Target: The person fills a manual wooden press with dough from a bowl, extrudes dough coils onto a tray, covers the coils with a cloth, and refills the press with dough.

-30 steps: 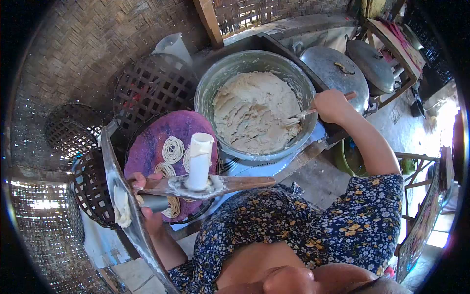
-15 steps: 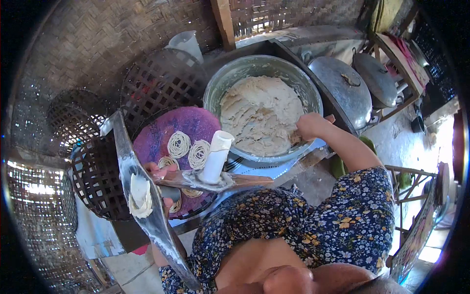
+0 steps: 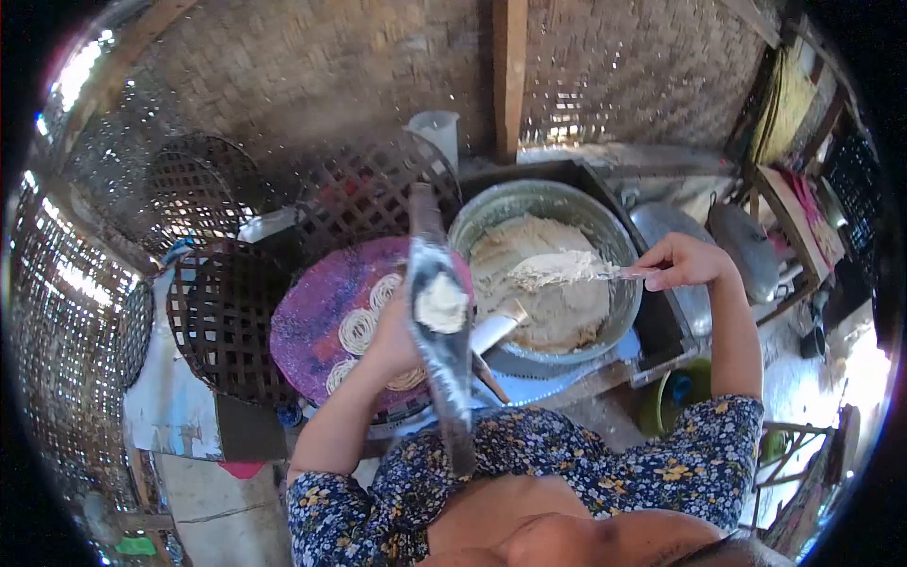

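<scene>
My right hand [image 3: 682,263] is closed on the handle of a spatula [image 3: 627,272], whose far end carries a lump of pale dough [image 3: 557,269] above the big basin [image 3: 628,326]. My left hand [image 3: 392,335] grips the wooden press, partly hidden behind its long dark board [image 3: 430,369]. White dough [image 3: 442,304] sits on that board. The white tube [image 3: 498,327] of the press points toward the basin's left edge. Coiled noodle nests [image 3: 357,331] lie on the round purple mat [image 3: 307,307] beneath my left hand.
Woven baskets [image 3: 227,312] stand at the left. A clear plastic jug [image 3: 436,132] is behind the mat. Lidded metal pots [image 3: 742,248] sit right of the basin, and a green bucket [image 3: 661,406] is below it. A woven wall [image 3: 368,66] rises behind.
My right hand has lifted the spatula out of the basin with dough on it. My left hand has moved right and turned the press, so its tube now tilts toward the basin. The view has shifted.
</scene>
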Tool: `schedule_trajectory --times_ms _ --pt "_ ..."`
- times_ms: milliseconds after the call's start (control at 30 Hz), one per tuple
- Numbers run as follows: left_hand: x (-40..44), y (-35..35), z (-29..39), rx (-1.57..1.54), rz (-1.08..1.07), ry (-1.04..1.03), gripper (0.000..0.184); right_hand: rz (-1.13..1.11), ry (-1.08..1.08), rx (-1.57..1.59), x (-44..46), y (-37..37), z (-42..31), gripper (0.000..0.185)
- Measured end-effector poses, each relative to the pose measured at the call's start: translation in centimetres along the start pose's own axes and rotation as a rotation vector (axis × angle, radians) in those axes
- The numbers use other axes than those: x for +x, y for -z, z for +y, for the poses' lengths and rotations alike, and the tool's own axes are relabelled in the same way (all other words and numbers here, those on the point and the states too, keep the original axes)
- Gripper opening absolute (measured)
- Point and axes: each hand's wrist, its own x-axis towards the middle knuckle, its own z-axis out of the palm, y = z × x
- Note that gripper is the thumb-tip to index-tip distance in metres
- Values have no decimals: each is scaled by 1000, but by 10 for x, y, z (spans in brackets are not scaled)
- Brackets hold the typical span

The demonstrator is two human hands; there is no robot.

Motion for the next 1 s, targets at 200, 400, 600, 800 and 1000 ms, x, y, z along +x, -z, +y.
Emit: schedule_trajectory --times_ms 200,400,600,800,1000 --pt "23 -21 18 403 -95 -197 48 -98 198 -63 19 1 -58 36" --pt "22 -23 31 455 -118 -199 43 290 309 -900 19 -8 -143 23" --pt "28 -28 15 357 -85 -22 58 451 585 -1372 41 -74 -167 13" --pt "33 -27 -15 190 -77 58 41 661 987 -1615 43 -100 -145 23" --pt "41 -8 -35 84 -7 -231 22 1068 780 -1213 -10 -48 -164 11"
